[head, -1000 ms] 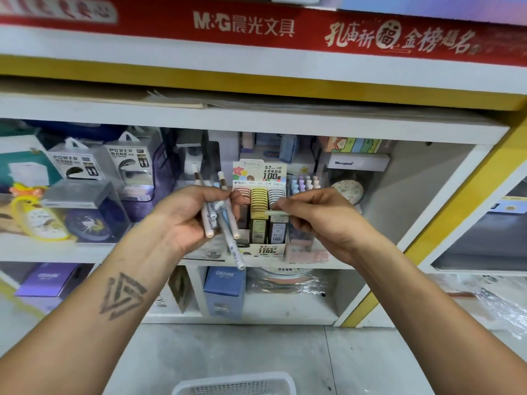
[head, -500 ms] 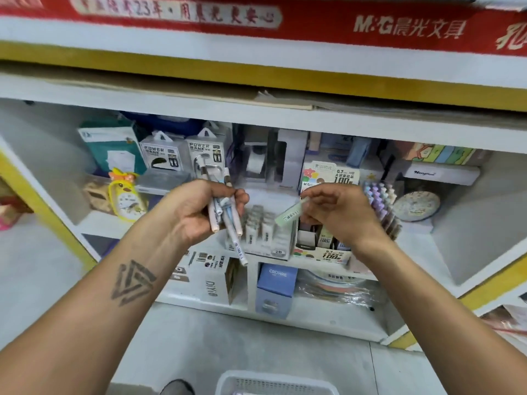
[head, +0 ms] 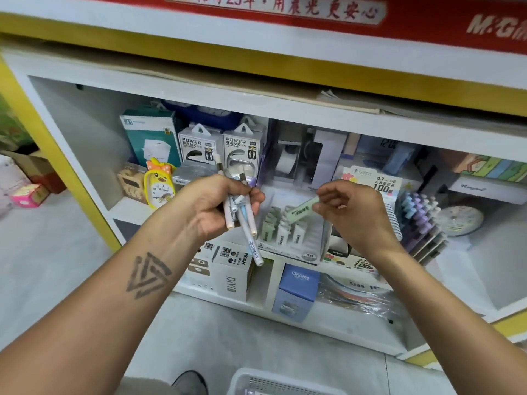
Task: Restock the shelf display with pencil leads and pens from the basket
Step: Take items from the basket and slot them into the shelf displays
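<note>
The right hand (head: pixel 353 215) pinched a green lead case (head: pixel 302 209), its long axis slanting lower-left toward the clear display tray (head: pixel 296 238) just below, while the left hand (head: pixel 216 206) gripped pens (head: pixel 245 223).

The white shelf (head: pixel 134 208) carries a duck clock (head: pixel 158 183), two power bank boxes (head: pixel 221 146), a 2B lead tray (head: pixel 296 232) and pens (head: pixel 422 220); the grey floor (head: pixel 57 252) carries a white basket (head: pixel 273 383)

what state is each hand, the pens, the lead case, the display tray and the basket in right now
left hand: gripping a bundle of pens
pens: bunched, tips down
right hand: pinching lead case
lead case: tilted, above the tray
display tray: partly filled
basket: on floor, contents unclear
</note>
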Motion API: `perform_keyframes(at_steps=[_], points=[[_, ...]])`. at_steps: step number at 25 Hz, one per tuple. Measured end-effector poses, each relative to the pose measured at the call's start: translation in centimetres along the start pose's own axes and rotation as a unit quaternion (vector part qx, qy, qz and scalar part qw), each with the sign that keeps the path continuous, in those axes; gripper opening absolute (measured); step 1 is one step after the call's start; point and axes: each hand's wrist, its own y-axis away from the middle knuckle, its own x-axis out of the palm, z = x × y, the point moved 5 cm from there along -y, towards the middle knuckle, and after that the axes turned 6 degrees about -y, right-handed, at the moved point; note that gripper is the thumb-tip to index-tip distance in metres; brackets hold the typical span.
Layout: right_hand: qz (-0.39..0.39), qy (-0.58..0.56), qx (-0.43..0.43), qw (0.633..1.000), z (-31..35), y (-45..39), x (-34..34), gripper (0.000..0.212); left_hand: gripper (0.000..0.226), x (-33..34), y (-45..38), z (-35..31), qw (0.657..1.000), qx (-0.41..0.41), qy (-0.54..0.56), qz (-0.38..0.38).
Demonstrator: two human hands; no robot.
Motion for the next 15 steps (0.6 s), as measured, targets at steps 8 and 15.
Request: perform_keyframes(at_steps=[8, 15], points=[[0.009, 0.195, -0.155, 0.968, 1.9, -3.4, 5.0, 0.021, 0.024, -0.4, 1.0, -0.4, 1.000, 0.011, 0.009, -0.015], [0.125, 0.258, -0.100, 0.953, 0.2, -4.6, 7.7, 0.007, 0.061, -0.9, 1.0, -0.3, 1.000, 0.019, -0.012, -0.007]])
